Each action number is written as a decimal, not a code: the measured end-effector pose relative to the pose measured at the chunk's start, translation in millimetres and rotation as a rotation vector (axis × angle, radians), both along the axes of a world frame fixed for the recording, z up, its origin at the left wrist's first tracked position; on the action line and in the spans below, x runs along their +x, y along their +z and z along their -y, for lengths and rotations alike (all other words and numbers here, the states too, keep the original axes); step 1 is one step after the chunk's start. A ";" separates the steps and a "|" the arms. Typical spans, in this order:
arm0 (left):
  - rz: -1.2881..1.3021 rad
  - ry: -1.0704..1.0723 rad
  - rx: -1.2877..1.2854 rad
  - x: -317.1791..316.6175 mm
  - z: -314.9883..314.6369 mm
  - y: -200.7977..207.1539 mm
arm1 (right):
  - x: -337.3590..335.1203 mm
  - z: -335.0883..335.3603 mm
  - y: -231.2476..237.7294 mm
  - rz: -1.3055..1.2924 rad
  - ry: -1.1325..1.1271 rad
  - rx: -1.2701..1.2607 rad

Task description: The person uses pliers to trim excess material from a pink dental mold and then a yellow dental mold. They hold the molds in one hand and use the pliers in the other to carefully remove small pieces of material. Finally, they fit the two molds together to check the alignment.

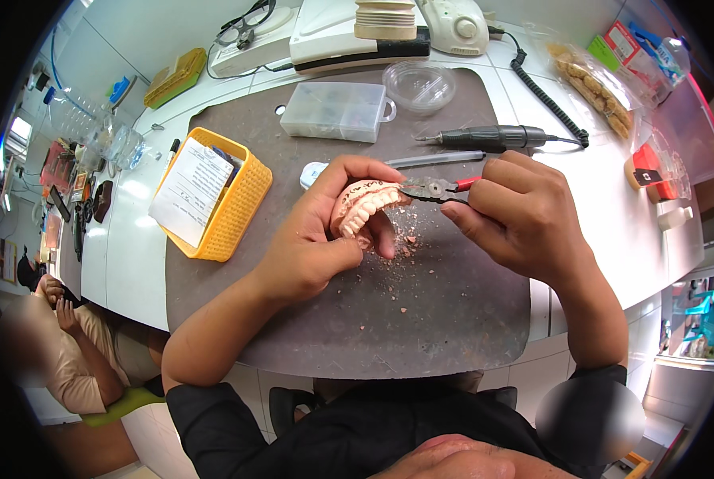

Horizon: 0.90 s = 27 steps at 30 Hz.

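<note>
My left hand (313, 239) is wrapped round a pinkish plaster dental model (365, 209), a curved arch with a row of teeth and dark marks along its upper edge. In my right hand (525, 211) is a pair of pliers (437, 190) with red on the handle. The jaws meet the right end of the plaster arch; whether they bite on it is too small to tell. Plaster crumbs (405, 247) lie scattered below the model on a grey-brown mat (453, 335).
Left of my hands stands a yellow basket (241, 207) with a paper slip. Beyond them are a compartment box (333, 112), a round clear lid (418, 86), a pen (441, 159) and a corded rotary handpiece (493, 137). Another person (77, 351) sits at the left.
</note>
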<state>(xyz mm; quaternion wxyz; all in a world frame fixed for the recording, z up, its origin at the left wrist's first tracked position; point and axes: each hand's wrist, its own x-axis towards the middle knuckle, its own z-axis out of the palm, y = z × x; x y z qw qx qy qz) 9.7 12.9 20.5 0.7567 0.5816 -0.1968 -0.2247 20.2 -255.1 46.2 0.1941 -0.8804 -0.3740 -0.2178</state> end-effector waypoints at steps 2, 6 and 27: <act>-0.020 0.004 0.043 0.4 -0.8 1.2 | -0.5 -0.6 0.3 0.026 0.011 0.001; 0.006 0.021 0.066 -0.1 -1.8 0.9 | -4.0 -1.8 1.9 0.014 0.000 -0.022; -0.262 -0.083 -0.298 13.7 -4.8 0.9 | 6.2 6.4 -0.7 -0.082 -0.004 0.188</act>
